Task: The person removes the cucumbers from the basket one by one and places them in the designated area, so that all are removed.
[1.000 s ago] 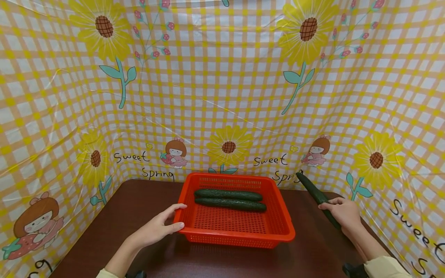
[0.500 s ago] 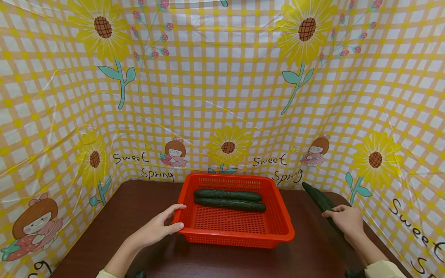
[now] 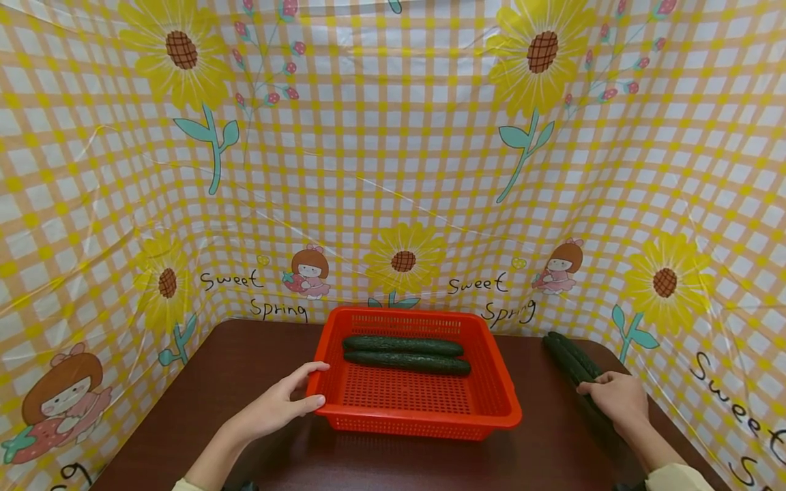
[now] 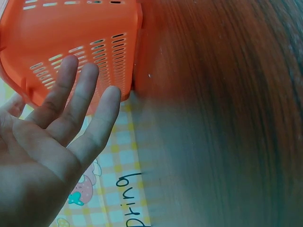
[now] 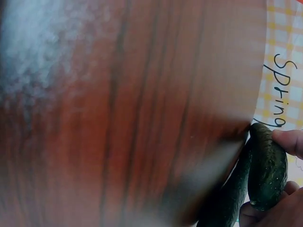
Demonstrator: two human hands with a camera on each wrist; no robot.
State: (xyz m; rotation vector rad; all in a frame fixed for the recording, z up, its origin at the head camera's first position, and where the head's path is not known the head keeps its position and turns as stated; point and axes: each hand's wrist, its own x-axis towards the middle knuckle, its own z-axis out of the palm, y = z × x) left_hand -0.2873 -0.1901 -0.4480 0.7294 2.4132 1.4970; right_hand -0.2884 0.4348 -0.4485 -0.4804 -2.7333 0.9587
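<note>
Red plastic makes up the slotted basket (image 3: pixel 424 417) at the middle of the dark tabletop (image 3: pixel 258 361), with a rear cucumber (image 3: pixel 402 345) and a front cucumber (image 3: pixel 406 363) side by side inside, on its far half. The left hand (image 3: pixel 284 402) steadies its left rim with relaxed, spread fingers rather than a clench. At the right side, the right hand (image 3: pixel 619 399) grasps the held cucumber (image 5: pixel 267 170) between thumb and fingers, close against a neighbouring cucumber (image 5: pixel 229 203); whether it bears on the wood, I cannot tell. The step in hand seems to be handling that cucumber beside its neighbour, and the next move likely calls for a controlled lift or release that keeps the other from rolling. Bare wood separates this pair from the basket; the table's right edge lies near, patterned cloth (image 3: pixel 393 170) rises behind, and slotted floor shows before the front cucumber.
</note>
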